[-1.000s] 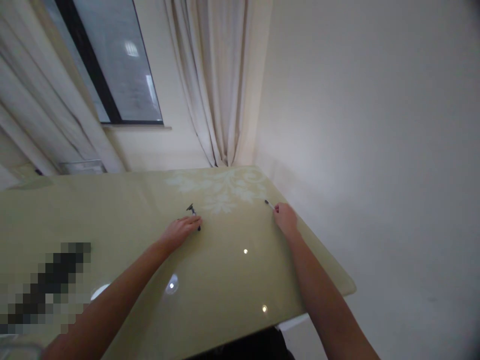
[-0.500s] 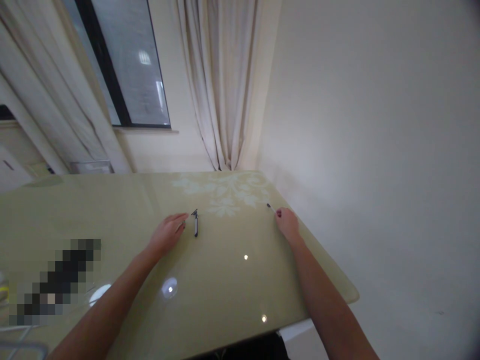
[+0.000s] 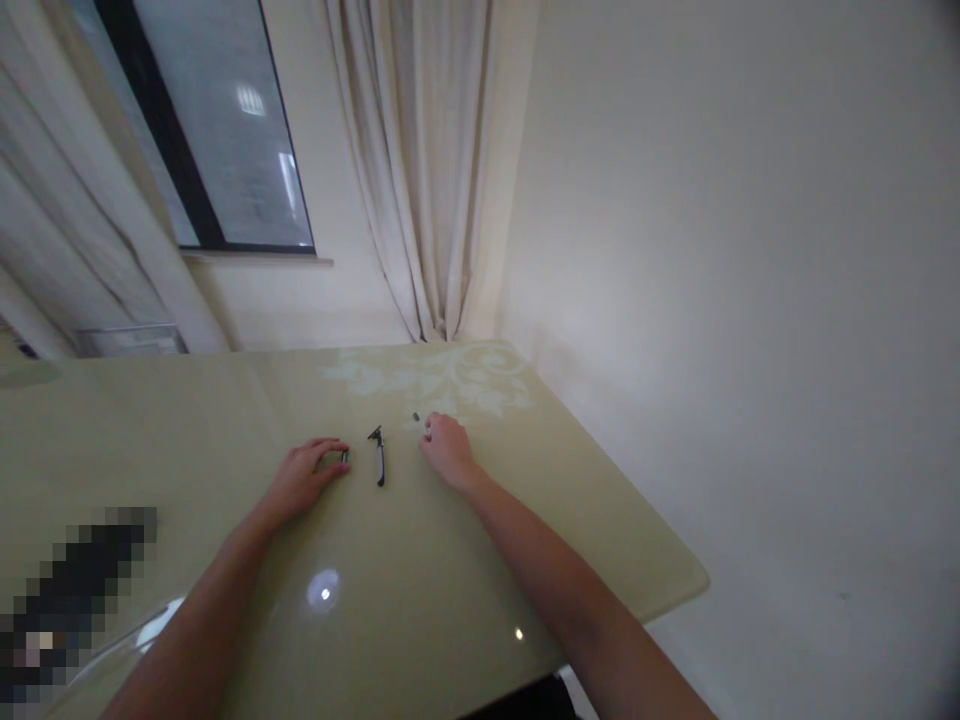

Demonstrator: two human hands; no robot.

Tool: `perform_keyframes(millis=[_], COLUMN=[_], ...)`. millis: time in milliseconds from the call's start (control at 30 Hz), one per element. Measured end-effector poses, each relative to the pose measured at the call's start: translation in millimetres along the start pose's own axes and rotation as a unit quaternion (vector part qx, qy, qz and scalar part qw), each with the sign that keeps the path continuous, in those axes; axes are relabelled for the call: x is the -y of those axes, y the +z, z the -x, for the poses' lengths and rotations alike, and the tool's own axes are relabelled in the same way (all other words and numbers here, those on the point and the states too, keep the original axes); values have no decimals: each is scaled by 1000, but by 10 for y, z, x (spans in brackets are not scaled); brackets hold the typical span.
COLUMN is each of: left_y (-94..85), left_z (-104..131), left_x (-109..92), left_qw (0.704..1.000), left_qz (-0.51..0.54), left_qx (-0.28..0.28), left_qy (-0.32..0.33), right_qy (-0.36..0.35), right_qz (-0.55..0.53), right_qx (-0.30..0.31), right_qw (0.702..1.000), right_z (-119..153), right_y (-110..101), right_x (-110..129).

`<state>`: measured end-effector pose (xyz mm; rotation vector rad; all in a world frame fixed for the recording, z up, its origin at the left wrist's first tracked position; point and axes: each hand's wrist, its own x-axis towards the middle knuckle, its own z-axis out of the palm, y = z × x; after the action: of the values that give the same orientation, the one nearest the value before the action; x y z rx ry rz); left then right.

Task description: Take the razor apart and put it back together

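Observation:
A razor [image 3: 380, 462] with a dark head and a grey-and-black handle lies on the glossy table between my hands, its head pointing away from me. Left of it, my left hand [image 3: 306, 475] pinches a small dark-and-silver piece [image 3: 345, 457] between thumb and fingers; its kind is too small to make out. Just right of the razor, my right hand [image 3: 448, 450] has its fingers closed on a thin light stick with a dark tip [image 3: 416, 416]. That tip pokes out toward the razor's side, and most of the stick is hidden by the fingers.
The pale green table [image 3: 420, 570] has a white floral pattern at its far corner. A wall [image 3: 712, 300] runs along its right side. Curtains [image 3: 420, 150] and a window [image 3: 217, 120] stand behind. A pixelated dark patch [image 3: 82, 580] is at lower left.
My right hand has moved left with the stick, from near the table's right edge to beside the razor. My left hand's fingers now show the small piece more plainly. The view has turned slightly right.

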<state>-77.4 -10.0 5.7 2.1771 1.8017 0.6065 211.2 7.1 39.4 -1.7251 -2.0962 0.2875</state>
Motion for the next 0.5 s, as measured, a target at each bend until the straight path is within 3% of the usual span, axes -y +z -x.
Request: perform_keyframes(millis=[133, 233, 400, 500], left_y=[-26, -33, 49, 156], left_z=[78, 200, 336, 333], left_x=[-101, -455, -1243, -1472], left_qw=[999, 994, 980, 972], left_qz=[-4, -36, -149, -203], left_qx=[-41, -86, -17, 18], left_qy=[-25, -64, -129, -122], right_qy=[19, 23, 63, 64], right_qz=[11, -25, -169, -236], right_qx=[13, 12, 28, 29], right_qw=[1000, 999, 983, 969], right_z=[-18, -6, 101, 255], right_y=[76, 61, -74, -140], right_x=[94, 52, -209, -441])
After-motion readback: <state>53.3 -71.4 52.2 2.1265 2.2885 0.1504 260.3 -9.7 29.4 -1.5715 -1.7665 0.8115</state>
